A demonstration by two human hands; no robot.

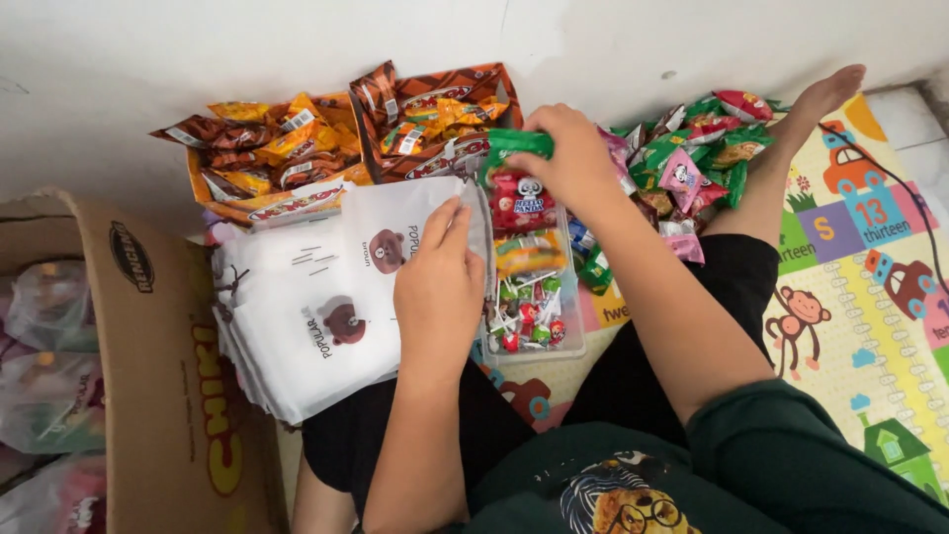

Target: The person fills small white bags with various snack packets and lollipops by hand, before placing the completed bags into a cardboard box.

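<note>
On the lap of the seated person, the left hand (438,280) lies palm-down with fingers loosely spread on the top white pouch (390,252) of a stack of pouches (297,336), touching it without closing on it. Just beyond it, the right hand (568,158) pinches a green snack packet (516,144) between fingers and thumb, holding it over a clear plastic box (529,272) of lollipops and sweets. Open orange-brown snack cartons (326,148) line the wall, a heap of small packets (697,148) lies on the play mat (850,287), and a cardboard box (158,376) stands beside the stack.
</note>
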